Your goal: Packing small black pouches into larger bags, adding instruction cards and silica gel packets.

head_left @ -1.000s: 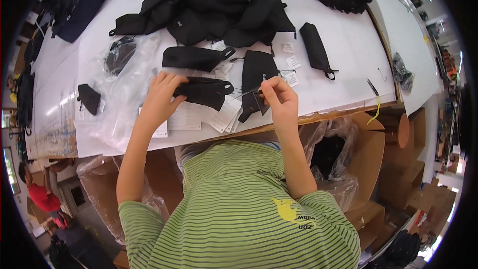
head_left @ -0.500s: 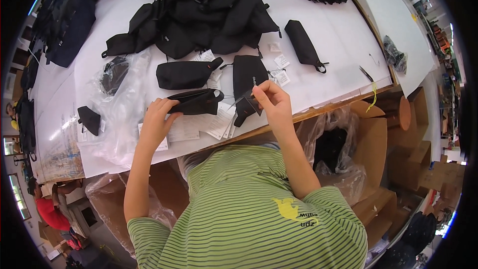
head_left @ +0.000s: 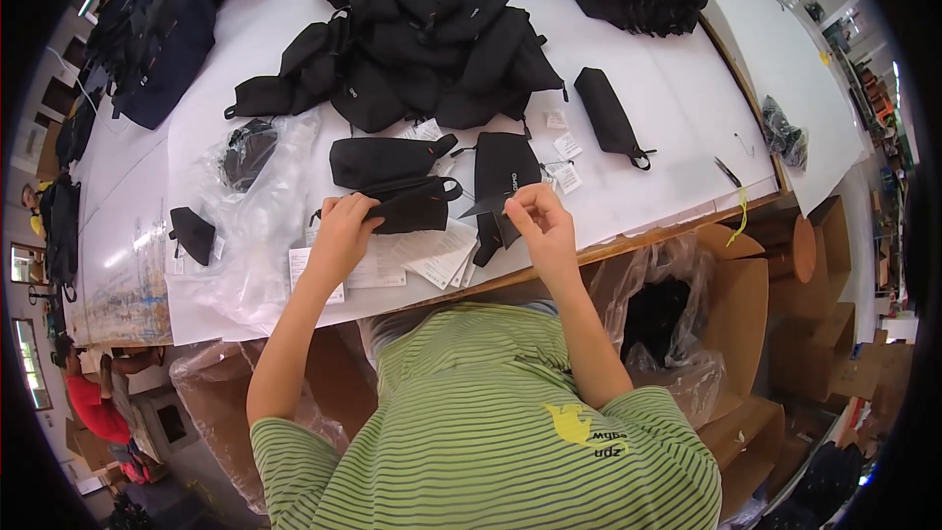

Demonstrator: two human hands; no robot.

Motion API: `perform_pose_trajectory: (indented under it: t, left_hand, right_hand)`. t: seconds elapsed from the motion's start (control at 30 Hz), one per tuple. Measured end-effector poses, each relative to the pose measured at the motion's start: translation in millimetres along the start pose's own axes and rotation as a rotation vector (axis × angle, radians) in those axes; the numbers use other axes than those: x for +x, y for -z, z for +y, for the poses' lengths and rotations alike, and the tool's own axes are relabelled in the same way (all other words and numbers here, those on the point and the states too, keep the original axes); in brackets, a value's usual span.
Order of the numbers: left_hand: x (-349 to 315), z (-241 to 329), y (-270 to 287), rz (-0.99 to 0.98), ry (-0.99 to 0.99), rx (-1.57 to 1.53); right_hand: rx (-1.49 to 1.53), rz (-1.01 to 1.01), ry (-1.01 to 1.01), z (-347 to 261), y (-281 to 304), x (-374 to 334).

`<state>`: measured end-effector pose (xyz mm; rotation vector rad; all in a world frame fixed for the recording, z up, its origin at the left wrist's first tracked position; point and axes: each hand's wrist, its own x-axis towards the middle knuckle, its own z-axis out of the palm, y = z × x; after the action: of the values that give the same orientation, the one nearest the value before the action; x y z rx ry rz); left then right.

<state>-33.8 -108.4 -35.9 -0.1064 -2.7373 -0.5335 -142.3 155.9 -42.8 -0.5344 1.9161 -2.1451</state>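
Observation:
My left hand [head_left: 343, 232] grips the left end of a black zippered fabric pouch [head_left: 417, 210], fingers over its upper edge and thumb at the front. My right hand [head_left: 546, 228] pinches a small dark flat tag [head_left: 488, 207] between thumb and fingers. That tag hangs in front of a second black pouch [head_left: 502, 155], which lies lengthwise on the table and is partly hidden. Just beyond the held pouch rests another black pouch [head_left: 383, 159]. White printed label sheets [head_left: 432, 260] lie fanned out under and in front of the held pouch.
A large heap of black pouches [head_left: 432, 59] covers the table's far side. Clear plastic bags [head_left: 260, 245] lie at left. One pouch [head_left: 610, 118] and small thread snips [head_left: 727, 173] are at right. Below the table edge stand open cardboard boxes [head_left: 731, 309].
The view has shifted, so the table sits slightly lower and more to the right. The held pouch's opening looks narrower now. Both hands keep their grips.

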Motion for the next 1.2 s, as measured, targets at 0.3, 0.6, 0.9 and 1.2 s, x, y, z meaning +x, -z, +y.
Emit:
perform_pose_trajectory:
  t: [0.3, 0.6, 0.9, 1.2]
  left_hand:
    - [1.5, -0.5, 4.3, -0.053, 0.135, -0.122]
    - [17.8, 16.6, 20.6, 0.111, 0.034, -0.058]
    - [18.9, 54.7, 45.1, -0.038, 0.15, -0.136]
    - [-27.5, 68.2, 48.4, -0.192, 0.393, -0.317]
  right_hand:
    - [0.003, -0.013, -0.036, 3.0, 1.0, -6.0]
    - [-0.357, -0.31, 0.096, -7.9, -3.1, -5.4]
    - [-0.537, -0.18, 0.212, 25.7, -15.8, 6.9]
    - [0.244, -0.366, -0.379, -45.7, 43.9, 2.5]
